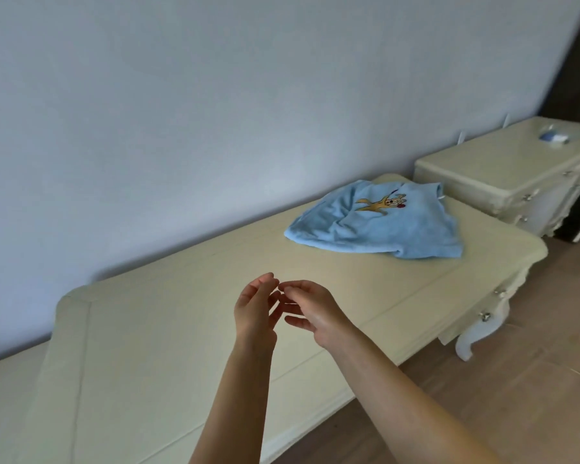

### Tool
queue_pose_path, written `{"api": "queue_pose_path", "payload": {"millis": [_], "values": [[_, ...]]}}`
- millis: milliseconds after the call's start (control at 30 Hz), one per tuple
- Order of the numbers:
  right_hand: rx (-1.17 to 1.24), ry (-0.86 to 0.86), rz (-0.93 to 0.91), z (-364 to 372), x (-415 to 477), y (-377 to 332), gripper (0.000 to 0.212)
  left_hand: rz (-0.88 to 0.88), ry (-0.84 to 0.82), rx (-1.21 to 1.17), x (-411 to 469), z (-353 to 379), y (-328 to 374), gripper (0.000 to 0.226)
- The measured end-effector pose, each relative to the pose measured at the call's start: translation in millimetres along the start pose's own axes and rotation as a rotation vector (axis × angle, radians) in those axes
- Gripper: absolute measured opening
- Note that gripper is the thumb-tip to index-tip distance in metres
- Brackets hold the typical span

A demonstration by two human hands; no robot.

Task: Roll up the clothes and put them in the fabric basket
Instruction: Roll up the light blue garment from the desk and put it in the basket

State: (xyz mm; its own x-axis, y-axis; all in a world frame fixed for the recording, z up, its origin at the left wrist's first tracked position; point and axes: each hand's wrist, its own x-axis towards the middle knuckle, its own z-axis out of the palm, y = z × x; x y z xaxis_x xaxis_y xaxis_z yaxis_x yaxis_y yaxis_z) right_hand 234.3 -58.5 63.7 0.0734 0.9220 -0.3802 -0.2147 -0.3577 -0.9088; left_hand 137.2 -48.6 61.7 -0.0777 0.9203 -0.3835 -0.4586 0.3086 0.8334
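— Where the cream table [154,333] meets the pale wall [148,112] at the left, what do you see?

— Only bare tabletop there, its raised border running along the near left corner. Further right, above the middle of the table, two bare forearms reach forward from the bottom edge.

— And the hands?

— The left hand [253,308] is upright, palm turned inward, fingers loosely curled and apart; it grips nothing. The right hand [315,311] sits just beside it, fingers relaxed and spread, also empty. Their fingertips nearly touch, and both hover over the table surface.

— Where is the clothing?

— Well apart from the hands, toward the far right end of the table: a light blue garment [379,224] lies crumpled and unrolled on the top, near the wall. A yellow cartoon dog print [382,203] faces up on it.

— Anything past it?

— A cream drawer cabinet [503,172] stands just beyond the table's right end, with a small blue and white object [553,136] on top, too blurred to name. Wooden floor [516,380] shows at the lower right.
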Motion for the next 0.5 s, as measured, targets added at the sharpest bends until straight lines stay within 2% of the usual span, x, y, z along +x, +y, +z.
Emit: {"api": "queue_pose_path", "payload": {"millis": [133, 300, 500], "values": [[-0.040, 0.021, 0.015, -83, 41, -26, 0.015, -0.038, 0.007, 0.017, 25, 84, -32, 0.009], [-0.051, 0.070, 0.077, -154, 87, -41, 0.013, -0.075, 0.036, 0.094, 64, 144, -59, 0.011], [-0.060, 0.111, 0.138, -205, 151, -57, 0.010, -0.129, 0.073, 0.148, 123, 191, -81, 0.014]]}}
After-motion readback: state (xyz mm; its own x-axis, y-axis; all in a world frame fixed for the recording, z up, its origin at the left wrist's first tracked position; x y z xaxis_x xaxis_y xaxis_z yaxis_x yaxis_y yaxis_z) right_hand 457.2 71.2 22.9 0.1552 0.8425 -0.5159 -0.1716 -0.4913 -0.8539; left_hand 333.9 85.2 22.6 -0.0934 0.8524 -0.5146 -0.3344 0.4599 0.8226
